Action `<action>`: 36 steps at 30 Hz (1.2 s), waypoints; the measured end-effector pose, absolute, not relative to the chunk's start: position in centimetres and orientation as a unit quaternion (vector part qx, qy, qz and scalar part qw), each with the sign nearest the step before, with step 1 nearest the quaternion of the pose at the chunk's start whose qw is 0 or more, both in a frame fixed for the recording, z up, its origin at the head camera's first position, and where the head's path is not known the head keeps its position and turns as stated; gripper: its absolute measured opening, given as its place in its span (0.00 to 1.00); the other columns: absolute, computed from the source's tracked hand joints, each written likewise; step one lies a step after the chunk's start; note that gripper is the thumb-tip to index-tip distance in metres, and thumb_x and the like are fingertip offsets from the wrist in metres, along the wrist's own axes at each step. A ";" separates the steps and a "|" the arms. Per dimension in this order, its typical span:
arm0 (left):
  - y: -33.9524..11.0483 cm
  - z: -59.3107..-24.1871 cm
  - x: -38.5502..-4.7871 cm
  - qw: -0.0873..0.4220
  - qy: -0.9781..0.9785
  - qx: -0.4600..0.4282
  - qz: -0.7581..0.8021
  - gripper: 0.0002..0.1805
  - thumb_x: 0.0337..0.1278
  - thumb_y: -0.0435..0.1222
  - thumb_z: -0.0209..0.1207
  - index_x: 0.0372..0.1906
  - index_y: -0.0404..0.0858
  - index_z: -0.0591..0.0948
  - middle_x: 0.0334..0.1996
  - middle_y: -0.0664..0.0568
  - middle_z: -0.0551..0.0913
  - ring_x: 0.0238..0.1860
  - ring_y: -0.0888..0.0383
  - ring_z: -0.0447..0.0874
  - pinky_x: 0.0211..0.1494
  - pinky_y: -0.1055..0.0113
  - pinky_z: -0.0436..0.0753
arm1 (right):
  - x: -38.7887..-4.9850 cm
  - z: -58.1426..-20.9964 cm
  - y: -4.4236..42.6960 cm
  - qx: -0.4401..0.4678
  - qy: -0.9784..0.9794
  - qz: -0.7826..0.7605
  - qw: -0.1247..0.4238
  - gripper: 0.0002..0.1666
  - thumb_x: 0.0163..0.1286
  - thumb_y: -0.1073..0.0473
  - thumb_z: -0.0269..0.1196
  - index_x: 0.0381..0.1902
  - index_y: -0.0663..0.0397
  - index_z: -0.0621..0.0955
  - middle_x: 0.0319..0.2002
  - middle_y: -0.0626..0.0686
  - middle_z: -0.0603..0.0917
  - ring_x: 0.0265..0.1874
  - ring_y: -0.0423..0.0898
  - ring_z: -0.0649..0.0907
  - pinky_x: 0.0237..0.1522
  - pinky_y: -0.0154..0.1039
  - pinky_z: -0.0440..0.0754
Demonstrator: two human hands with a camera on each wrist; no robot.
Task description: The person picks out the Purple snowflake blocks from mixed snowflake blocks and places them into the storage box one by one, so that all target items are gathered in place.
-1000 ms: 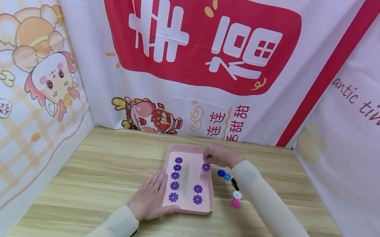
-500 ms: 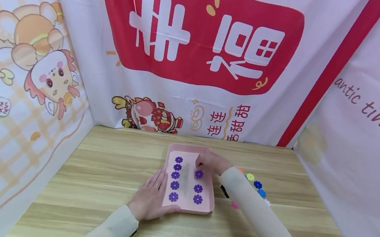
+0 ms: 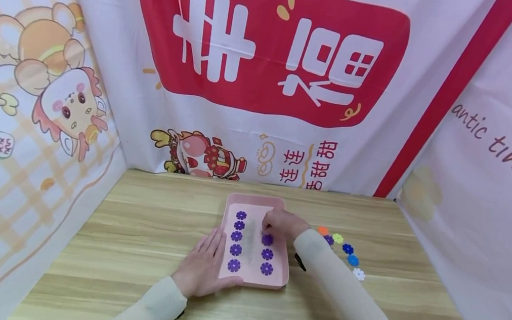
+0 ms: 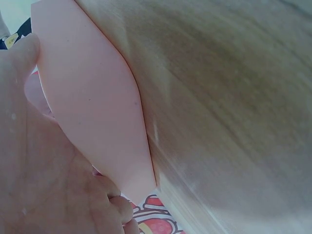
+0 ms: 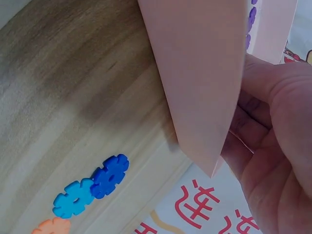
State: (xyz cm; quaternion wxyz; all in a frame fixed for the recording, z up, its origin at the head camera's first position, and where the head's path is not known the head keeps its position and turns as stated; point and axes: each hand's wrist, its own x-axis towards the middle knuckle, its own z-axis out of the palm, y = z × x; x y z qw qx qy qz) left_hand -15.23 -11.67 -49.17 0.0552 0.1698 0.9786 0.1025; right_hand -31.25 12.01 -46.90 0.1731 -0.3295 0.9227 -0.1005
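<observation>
My right hand (image 3: 284, 224) reaches over the right side of a shallow pink tray (image 3: 283, 274), its fingers curled. They pinch a purple snowflake-shaped disc (image 3: 267, 240) low above the tray floor; whether it touches the floor is unclear. Nearer me, two like purple discs (image 3: 267, 254) lie below it in line. Along the tray's left side runs a column of several purple discs (image 3: 236, 236). My left hand (image 3: 201, 264) rests against the tray's left wall with straight fingers, thumb along the near rim. In the right wrist view, the pink wall (image 5: 200, 73) hides my right fingertips.
Right of the tray, an arc of loose discs lies on the wooden table (image 3: 140, 231): orange (image 3: 323, 230), yellow (image 3: 338, 238), dark blue (image 3: 348, 249), light blue (image 3: 353, 260) and white (image 3: 358, 274). My right sleeve (image 3: 341, 284) covers part of that area.
My right hand has moved left and toward me with the purple disc, bringing it in line with the right-hand discs. The sleeve has shifted, uncovering the outer loose discs. My left hand stays put.
</observation>
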 end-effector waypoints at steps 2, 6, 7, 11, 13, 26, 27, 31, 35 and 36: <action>-11.7 -49.2 -15.2 0.054 0.979 0.171 0.101 0.66 0.58 0.78 0.50 0.83 0.30 0.51 0.84 0.34 0.47 0.86 0.37 0.46 0.87 0.43 0.56 | -31.2 -47.0 12.0 -0.330 0.924 -0.092 0.171 0.08 0.74 0.57 0.67 0.37 0.45 0.92 0.36 0.44 0.92 0.33 0.35 0.87 0.44 0.31 0.88; -11.7 -49.4 -15.2 0.048 0.979 0.175 0.095 0.66 0.58 0.78 0.50 0.83 0.30 0.51 0.84 0.33 0.47 0.86 0.37 0.47 0.87 0.43 0.56 | -31.2 -47.3 11.9 -0.334 0.924 -0.078 0.167 0.06 0.73 0.57 0.68 0.40 0.44 0.92 0.38 0.44 0.93 0.35 0.34 0.88 0.46 0.30 0.89; -11.7 -49.5 -15.2 0.047 0.979 0.176 0.095 0.66 0.58 0.78 0.50 0.83 0.30 0.51 0.84 0.33 0.47 0.86 0.37 0.47 0.87 0.43 0.55 | -31.2 -47.2 12.0 -0.331 0.925 -0.079 0.168 0.06 0.72 0.57 0.68 0.40 0.44 0.92 0.39 0.44 0.93 0.36 0.35 0.89 0.46 0.30 0.89; -11.6 -49.3 -15.3 0.052 0.978 0.173 0.100 0.66 0.58 0.78 0.50 0.83 0.30 0.51 0.85 0.34 0.46 0.86 0.37 0.46 0.88 0.43 0.55 | -31.3 -46.6 12.2 -0.312 0.927 -0.118 0.173 0.06 0.72 0.59 0.67 0.39 0.47 0.92 0.39 0.46 0.93 0.36 0.38 0.88 0.46 0.34 0.89; -11.6 -49.2 -15.2 0.053 0.979 0.172 0.100 0.66 0.58 0.78 0.50 0.83 0.30 0.51 0.85 0.34 0.46 0.86 0.37 0.46 0.88 0.43 0.55 | -31.3 -45.9 12.4 -0.320 0.924 -0.125 0.167 0.06 0.72 0.61 0.68 0.37 0.49 0.92 0.37 0.47 0.93 0.35 0.38 0.87 0.45 0.35 0.88; -11.6 -49.1 -15.2 0.060 0.978 0.170 0.108 0.67 0.58 0.78 0.51 0.83 0.31 0.50 0.85 0.34 0.46 0.86 0.37 0.46 0.87 0.43 0.55 | -31.9 -41.2 16.8 -0.357 0.921 -0.082 0.130 0.04 0.71 0.62 0.69 0.37 0.47 0.89 0.34 0.46 0.90 0.31 0.37 0.83 0.40 0.34 0.87; -11.6 -49.1 -15.2 0.060 0.978 0.169 0.108 0.67 0.58 0.78 0.51 0.83 0.31 0.50 0.85 0.34 0.46 0.86 0.37 0.46 0.87 0.43 0.55 | -31.9 -40.9 17.3 -0.359 0.921 -0.083 0.127 0.04 0.71 0.62 0.69 0.36 0.47 0.89 0.33 0.47 0.90 0.30 0.37 0.83 0.39 0.34 0.86; -11.6 -49.1 -15.3 0.062 0.978 0.167 0.111 0.67 0.57 0.77 0.52 0.83 0.31 0.50 0.85 0.35 0.46 0.86 0.38 0.46 0.88 0.43 0.55 | -31.9 -40.2 19.4 -0.361 0.921 -0.075 0.124 0.06 0.70 0.63 0.70 0.33 0.47 0.89 0.31 0.47 0.89 0.29 0.37 0.82 0.38 0.33 0.85; -11.6 -49.0 -15.2 0.065 0.978 0.167 0.109 0.67 0.57 0.78 0.51 0.83 0.31 0.50 0.85 0.35 0.46 0.86 0.38 0.45 0.88 0.43 0.54 | -31.5 -40.3 21.7 -0.342 0.928 -0.066 0.134 0.03 0.68 0.61 0.72 0.35 0.45 0.89 0.33 0.45 0.90 0.31 0.36 0.83 0.40 0.34 0.86; -11.6 -49.1 -15.2 0.065 0.978 0.167 0.109 0.67 0.57 0.78 0.51 0.83 0.31 0.50 0.85 0.35 0.46 0.86 0.38 0.45 0.88 0.43 0.54 | -31.4 -40.5 22.3 -0.335 0.930 -0.064 0.136 0.03 0.68 0.60 0.72 0.36 0.44 0.90 0.34 0.44 0.90 0.31 0.36 0.83 0.41 0.34 0.87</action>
